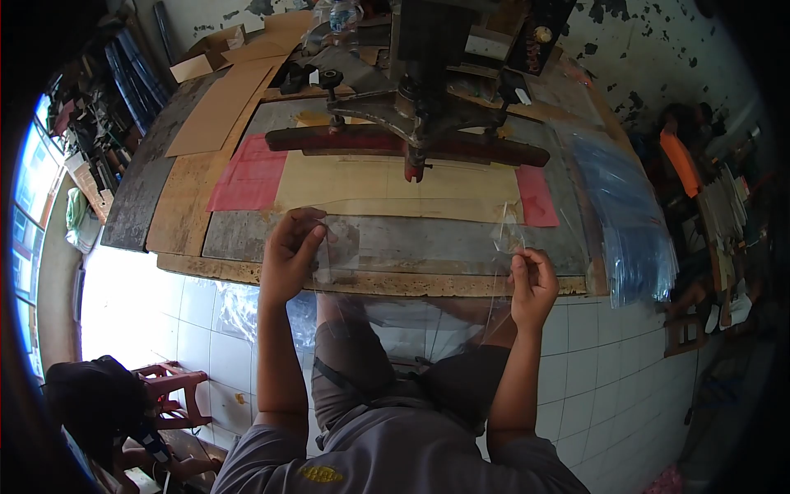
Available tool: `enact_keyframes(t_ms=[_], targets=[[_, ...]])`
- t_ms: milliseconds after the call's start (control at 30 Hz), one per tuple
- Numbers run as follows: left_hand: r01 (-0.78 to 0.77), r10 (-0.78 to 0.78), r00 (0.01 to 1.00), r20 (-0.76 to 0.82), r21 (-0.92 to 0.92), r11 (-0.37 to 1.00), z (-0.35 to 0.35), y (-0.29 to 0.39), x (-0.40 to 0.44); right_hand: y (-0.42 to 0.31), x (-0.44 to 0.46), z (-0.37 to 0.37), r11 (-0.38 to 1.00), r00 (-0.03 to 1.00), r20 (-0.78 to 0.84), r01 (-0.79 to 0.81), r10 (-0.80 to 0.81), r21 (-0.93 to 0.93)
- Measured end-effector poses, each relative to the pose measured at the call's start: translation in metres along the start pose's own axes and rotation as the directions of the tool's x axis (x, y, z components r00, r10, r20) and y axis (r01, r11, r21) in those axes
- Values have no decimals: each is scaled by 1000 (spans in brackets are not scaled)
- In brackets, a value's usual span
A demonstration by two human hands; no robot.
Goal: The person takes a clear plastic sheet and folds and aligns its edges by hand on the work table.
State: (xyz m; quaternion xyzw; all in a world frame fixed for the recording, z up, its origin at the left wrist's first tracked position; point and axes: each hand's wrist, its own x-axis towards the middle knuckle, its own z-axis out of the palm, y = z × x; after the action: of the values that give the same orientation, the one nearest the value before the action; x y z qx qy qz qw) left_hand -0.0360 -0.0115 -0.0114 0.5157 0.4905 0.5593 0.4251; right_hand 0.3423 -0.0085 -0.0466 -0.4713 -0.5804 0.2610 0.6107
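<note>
Between my hands stretches a clear plastic sheet, see-through enough that the table edge and my legs show behind it. My left hand pinches its left side between thumb and fingers. On the other side my right hand pinches the sheet's right edge. Both hands are at the front edge of the worktable. Ahead of them lies a yellow sheet on the grey press bed, with a pink piece at its left and another pink piece at its right.
Over the bed hangs a press head with a long dark red bar. A pile of clear plastic sheets drapes over the table's right edge. Brown cardboard lies at the left. A red stool and another person are at lower left.
</note>
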Motion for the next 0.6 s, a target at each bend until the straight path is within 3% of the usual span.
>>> enact_keyframes(t_ms=[600], targets=[[4,-4,1000,10,-3,1000,-4,-3,1,2,-1,-1,999,999,10,-45,45,-2]])
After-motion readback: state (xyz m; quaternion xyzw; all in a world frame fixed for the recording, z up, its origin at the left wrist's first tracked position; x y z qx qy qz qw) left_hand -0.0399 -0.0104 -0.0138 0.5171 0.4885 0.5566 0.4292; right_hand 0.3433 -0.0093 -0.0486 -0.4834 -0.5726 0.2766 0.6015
